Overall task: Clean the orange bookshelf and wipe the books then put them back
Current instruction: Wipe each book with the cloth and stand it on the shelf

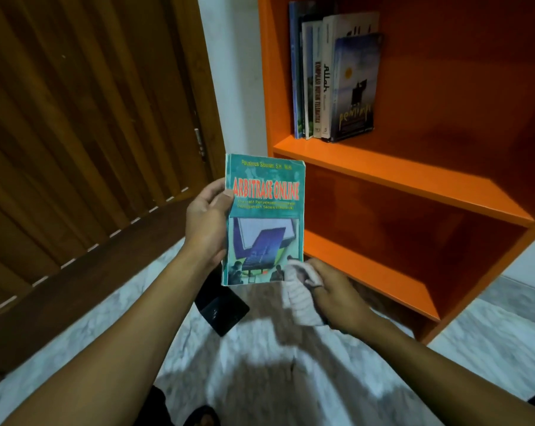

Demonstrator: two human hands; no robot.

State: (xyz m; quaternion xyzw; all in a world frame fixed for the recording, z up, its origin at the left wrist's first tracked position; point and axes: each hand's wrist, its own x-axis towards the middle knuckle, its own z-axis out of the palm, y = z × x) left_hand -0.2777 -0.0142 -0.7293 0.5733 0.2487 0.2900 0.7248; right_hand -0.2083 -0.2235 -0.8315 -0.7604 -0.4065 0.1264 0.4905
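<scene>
My left hand [206,224] grips a teal paperback [264,221] titled "Arbitrase Online" by its left edge, cover facing me, held upright in front of the orange bookshelf [404,175]. My right hand [337,295] is shut on a bunched white cloth [300,298] that touches the book's lower right corner. Several books [333,81] stand upright at the left end of the upper shelf. The shelf boards below them hold nothing that I can see.
A dark flat object [221,307] lies on the marble floor [490,339] under the held book. A brown slatted wooden door [75,133] fills the left side. A white wall strip [232,72] separates door and shelf.
</scene>
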